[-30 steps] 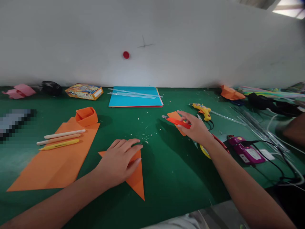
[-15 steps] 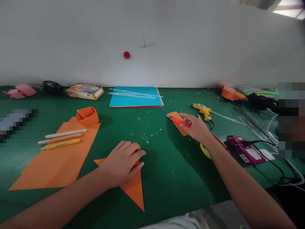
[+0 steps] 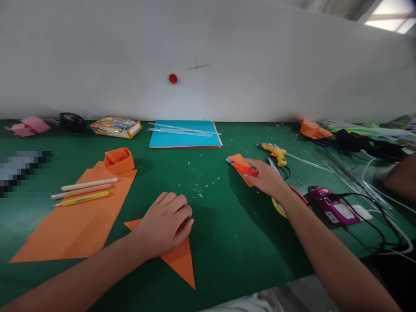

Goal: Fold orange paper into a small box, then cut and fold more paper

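Observation:
My left hand [image 3: 167, 225] rests on an orange paper triangle [image 3: 181, 264], its fingers bent and drawn together over the top edge. The triangle's left tip and lower point stick out from under the hand. On the right, my right hand [image 3: 267, 175] has its fingers closed on a red-orange utility knife [image 3: 244, 168] whose blade points left. Beneath the knife lies a small orange paper piece [image 3: 236, 157], partly covered by it and the fingers. Scissors with yellow and red handles [image 3: 278, 208] lie under my right wrist, mostly hidden.
At left, a large orange sheet [image 3: 78, 229] carries several pens [image 3: 86, 198] and a folded orange paper shape [image 3: 119, 159]. Blue sheets [image 3: 185, 139] lie by the wall. A yellow glue gun [image 3: 276, 154], a purple power adapter [image 3: 334, 206] and cables are at right, near another person's arm [image 3: 401, 182].
My left hand has curled its fingers more, and the triangle has shifted left and toward me. The knife has moved slightly right over the small paper, with my right fingers now tighter around it.

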Motion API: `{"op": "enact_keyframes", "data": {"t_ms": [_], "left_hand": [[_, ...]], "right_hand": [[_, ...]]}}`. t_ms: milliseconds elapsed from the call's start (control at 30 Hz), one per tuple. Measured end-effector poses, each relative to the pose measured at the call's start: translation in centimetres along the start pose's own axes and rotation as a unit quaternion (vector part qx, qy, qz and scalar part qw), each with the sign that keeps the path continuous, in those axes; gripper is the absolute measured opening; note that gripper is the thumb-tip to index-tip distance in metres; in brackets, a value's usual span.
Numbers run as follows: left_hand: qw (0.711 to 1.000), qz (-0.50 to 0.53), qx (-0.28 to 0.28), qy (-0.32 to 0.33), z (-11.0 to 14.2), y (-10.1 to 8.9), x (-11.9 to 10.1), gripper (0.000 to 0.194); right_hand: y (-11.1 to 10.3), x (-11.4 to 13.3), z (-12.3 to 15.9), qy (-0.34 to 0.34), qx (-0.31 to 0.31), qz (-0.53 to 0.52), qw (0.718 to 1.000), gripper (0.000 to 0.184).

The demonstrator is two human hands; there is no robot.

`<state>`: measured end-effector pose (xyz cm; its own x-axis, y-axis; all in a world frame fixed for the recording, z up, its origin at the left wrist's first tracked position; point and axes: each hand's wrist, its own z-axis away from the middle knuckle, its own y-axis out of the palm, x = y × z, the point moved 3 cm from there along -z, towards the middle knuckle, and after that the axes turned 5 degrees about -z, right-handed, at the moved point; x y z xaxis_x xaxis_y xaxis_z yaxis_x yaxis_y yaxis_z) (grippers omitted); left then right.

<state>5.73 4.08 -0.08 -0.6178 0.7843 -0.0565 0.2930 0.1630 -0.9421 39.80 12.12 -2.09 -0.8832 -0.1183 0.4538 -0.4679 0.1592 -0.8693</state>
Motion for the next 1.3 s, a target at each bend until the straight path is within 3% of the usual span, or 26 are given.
{"op": "enact_keyframes", "data": {"t_ms": [233, 400, 800, 933, 1167, 1300], "left_hand": [[1.0, 0.018, -0.023, 0.004, 0.1, 0.1, 0.4, 0.038], [0.997, 0.021, -0.066, 0.033, 0.2, -0.7, 0.7, 0.044], [0.993, 0.037, -0.081, 0.072, 0.5, -0.7, 0.7, 0.049], [0.993, 0.036, -0.079, 0.084, 0.3, -0.7, 0.5, 0.049], [0.992, 0.018, -0.086, 0.091, 0.3, -0.7, 0.2, 0.051], [0.989, 0.017, -0.108, 0.098, 0.2, -0.9, 0.6, 0.05]], "right_hand": [[-0.7, -0.1, -0.1, 0.017, -0.082, -0.042, 0.996, 0.055], [-0.8, -0.7, -0.2, 0.031, -0.098, -0.092, 0.99, 0.053], [-1.2, -1.2, -0.4, 0.002, -0.124, 0.022, 0.992, 0.051], [-0.9, -1.1, -0.3, 0.039, -0.079, 0.079, 0.993, 0.051], [0.2, 0.4, 0.4, 0.041, 0.007, 0.126, 0.991, 0.061], [0.0, 1.0, 0.6, 0.045, 0.001, 0.119, 0.992, 0.059]]}}
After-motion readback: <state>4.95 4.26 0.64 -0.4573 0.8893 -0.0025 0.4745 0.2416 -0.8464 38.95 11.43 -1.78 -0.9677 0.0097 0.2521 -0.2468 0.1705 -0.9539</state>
